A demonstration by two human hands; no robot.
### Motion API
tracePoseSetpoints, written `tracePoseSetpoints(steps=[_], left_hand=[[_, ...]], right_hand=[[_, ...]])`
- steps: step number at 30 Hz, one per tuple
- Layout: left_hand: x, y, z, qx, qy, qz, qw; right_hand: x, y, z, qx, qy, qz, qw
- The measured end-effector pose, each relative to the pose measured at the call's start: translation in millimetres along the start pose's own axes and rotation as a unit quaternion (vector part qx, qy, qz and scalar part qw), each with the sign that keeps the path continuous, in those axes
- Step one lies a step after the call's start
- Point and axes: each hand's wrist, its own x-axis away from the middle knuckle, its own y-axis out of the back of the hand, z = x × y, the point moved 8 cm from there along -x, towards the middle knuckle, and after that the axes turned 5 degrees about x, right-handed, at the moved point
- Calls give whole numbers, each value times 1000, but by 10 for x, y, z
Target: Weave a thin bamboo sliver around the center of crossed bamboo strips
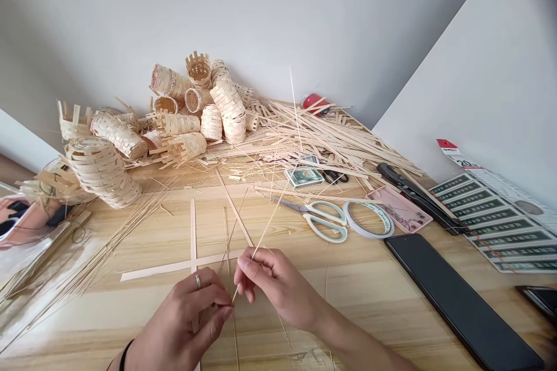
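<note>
A thin bamboo strip slants up to the right from between my hands. My right hand pinches it between thumb and fingertips. At its lower end, the thumb and forefinger of my left hand close on the same strip. Under and beyond my hands, a flat pale strip lies sideways across an upright flat strip, partly covered by my left hand. Another flat strip runs diagonally just beyond my right hand. Thinner slivers lie among them.
Woven bamboo baskets and a heap of loose strips line the wall. Scissors, a tape roll, a black phone and a black-handled tool sit to the right. Long thin slivers spread at left.
</note>
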Motion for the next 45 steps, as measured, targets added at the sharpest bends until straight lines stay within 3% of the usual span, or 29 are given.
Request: tracePoseSetpoints(steps=[5,13,18,20,25,29,32,36,41,45], left_hand=[[14,95,18,-26,26,-28,999],[52,495,261,-17,92,-147,985],[73,638,358,-5,119,-188,975],[53,578,329,-18,111,-158,981],[6,107,84,-74,5,28,997],[41,-113,-43,-85,-47,90,991],[46,-84,-42,-74,-43,78,993],[41,27,13,-62,-18,39,997],[56,25,89,-59,-33,14,998],[54,0,220,-59,-36,-10,998]], right_hand=[[-17,86,10,-14,12,-34,999],[-75,285,33,-74,46,-106,991],[-50,282,48,-73,53,-101,991],[-48,281,52,-72,54,-105,990],[-80,291,-6,-60,32,-115,991],[-86,240,-112,-14,-18,-85,996],[-47,174,-166,79,-67,-58,993],[4,97,-68,174,-57,-52,982],[2,58,-61,203,-40,-68,976],[-27,66,-183,142,-51,-99,984]])
